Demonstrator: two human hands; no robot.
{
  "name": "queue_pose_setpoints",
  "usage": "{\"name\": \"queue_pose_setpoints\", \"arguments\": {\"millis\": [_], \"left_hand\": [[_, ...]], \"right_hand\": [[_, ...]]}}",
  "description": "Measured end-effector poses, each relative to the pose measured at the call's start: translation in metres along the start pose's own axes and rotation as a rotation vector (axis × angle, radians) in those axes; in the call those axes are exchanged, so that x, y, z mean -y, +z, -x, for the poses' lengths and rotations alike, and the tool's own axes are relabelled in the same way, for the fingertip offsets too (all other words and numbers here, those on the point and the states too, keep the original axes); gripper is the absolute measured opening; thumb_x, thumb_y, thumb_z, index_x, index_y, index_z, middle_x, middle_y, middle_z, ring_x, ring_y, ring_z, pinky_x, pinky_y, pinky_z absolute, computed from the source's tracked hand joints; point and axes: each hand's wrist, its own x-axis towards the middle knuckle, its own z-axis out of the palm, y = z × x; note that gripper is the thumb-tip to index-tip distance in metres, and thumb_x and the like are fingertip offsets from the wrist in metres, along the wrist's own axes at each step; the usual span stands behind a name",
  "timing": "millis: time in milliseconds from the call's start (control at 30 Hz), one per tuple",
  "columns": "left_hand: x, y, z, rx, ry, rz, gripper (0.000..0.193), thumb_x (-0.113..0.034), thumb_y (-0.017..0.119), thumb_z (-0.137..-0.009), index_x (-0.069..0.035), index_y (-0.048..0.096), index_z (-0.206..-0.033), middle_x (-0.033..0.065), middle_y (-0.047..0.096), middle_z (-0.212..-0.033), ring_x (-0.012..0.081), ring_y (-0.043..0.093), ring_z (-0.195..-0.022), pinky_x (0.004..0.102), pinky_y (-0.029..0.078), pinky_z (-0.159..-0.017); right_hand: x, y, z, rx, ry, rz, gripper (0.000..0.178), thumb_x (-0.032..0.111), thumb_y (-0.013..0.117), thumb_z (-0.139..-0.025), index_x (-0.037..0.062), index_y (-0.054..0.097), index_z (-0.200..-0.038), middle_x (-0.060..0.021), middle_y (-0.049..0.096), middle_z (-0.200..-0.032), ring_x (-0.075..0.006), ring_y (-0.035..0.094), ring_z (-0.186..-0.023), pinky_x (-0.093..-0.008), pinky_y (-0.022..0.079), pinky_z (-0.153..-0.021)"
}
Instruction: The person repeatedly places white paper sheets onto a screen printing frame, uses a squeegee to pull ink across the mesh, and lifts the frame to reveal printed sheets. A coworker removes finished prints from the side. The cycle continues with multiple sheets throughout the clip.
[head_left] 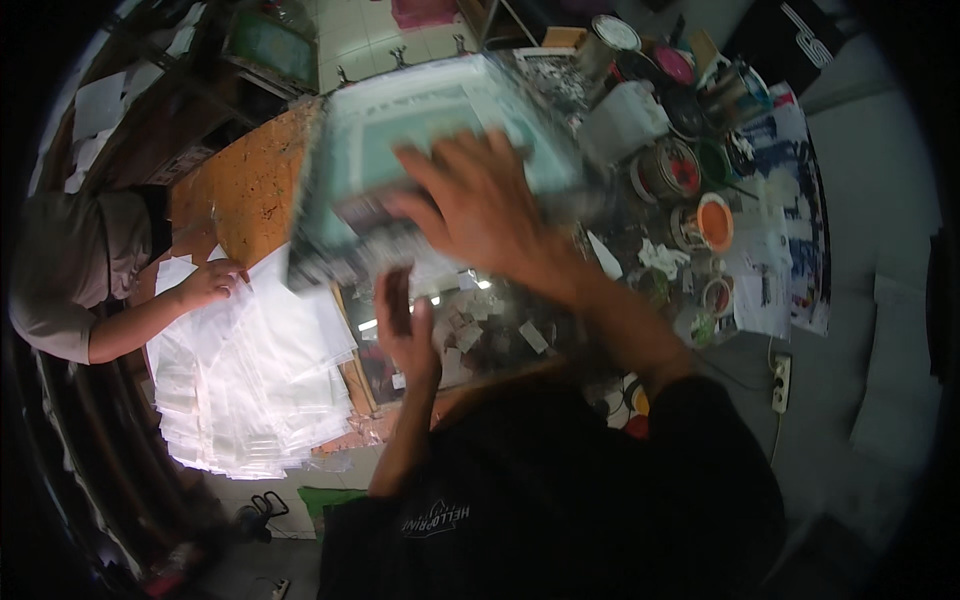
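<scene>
A screen-printing frame [318, 190] with a pale green mesh is blurred by motion over the table, seemingly tilted up at its near side. My right hand [475, 205] reaches over the mesh, fingers curved round a dark brown squeegee-like bar [365, 207]; motion smears the grip. Below the frame's near edge is my left hand [408, 335], thumb and fingers apart, nothing visible between them. Whether it touches the frame I cannot tell. To the left, a co-worker's hand [212, 283] rests on a spread pile of thin white sheets or bags [245, 400].
Several paint tubs crowd the right side, among them an orange one [714, 222] and a red-stained can [668, 168]. A white jerrycan [625, 120] stands behind them. Scraps litter the glass tabletop [470, 365]. Hinge clamps [398, 55] sit beyond the frame. A power strip [781, 382] hangs at right.
</scene>
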Motion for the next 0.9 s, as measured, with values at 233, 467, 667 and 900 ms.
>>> {"name": "queue_pose_setpoints", "arguments": {"millis": [233, 467, 667, 900], "left_hand": [[0.039, -0.043, 0.026, -0.33, -1.038, 0.561, 0.039, -0.031, 0.067, -0.099, -0.012, 0.054, -0.13, 0.0124, 0.053, -0.133, 0.0302, 0.051, -0.132, 0.0584, 0.04, -0.11], [0.044, -0.035, 0.016, -0.376, -1.093, 0.475, 0.036, -0.033, 0.057, -0.105, -0.009, 0.056, -0.132, 0.0093, 0.058, -0.127, 0.0256, 0.055, -0.126, 0.0538, 0.045, -0.1], [0.047, -0.046, 0.032, -0.36, -1.029, 0.508, 0.033, -0.029, 0.057, -0.104, -0.008, 0.058, -0.129, 0.0084, 0.064, -0.119, 0.0241, 0.059, -0.12, 0.0522, 0.044, -0.1], [0.058, -0.054, 0.025, -0.331, -0.974, 0.571, 0.036, -0.031, 0.054, -0.105, -0.005, 0.054, -0.13, 0.0148, 0.059, -0.12, 0.0293, 0.056, -0.123, 0.0477, 0.047, -0.09]], "right_hand": [[-0.102, 0.108, 0.036, 0.543, 0.263, -0.222, 0.037, 0.002, 0.065, -0.089, 0.0144, 0.065, -0.124, -0.0156, 0.063, -0.114, -0.0347, 0.056, -0.108, -0.0486, 0.039, -0.097], [-0.202, 0.198, -0.037, 0.308, 0.27, 0.116, 0.032, -0.001, 0.062, -0.084, 0.0123, 0.073, -0.112, -0.0116, 0.075, -0.098, -0.0333, 0.068, -0.1, -0.0478, 0.051, -0.084], [-0.164, 0.196, -0.033, 0.449, 0.192, -0.077, 0.028, 0.002, 0.063, -0.087, 0.0111, 0.071, -0.112, -0.0132, 0.075, -0.1, -0.0337, 0.071, -0.097, -0.0485, 0.053, -0.084], [-0.091, 0.171, 0.061, 0.441, 0.128, -0.008, 0.031, -0.001, 0.064, -0.082, 0.0097, 0.072, -0.11, -0.0132, 0.074, -0.098, -0.0331, 0.07, -0.093, -0.0493, 0.051, -0.077]]}}
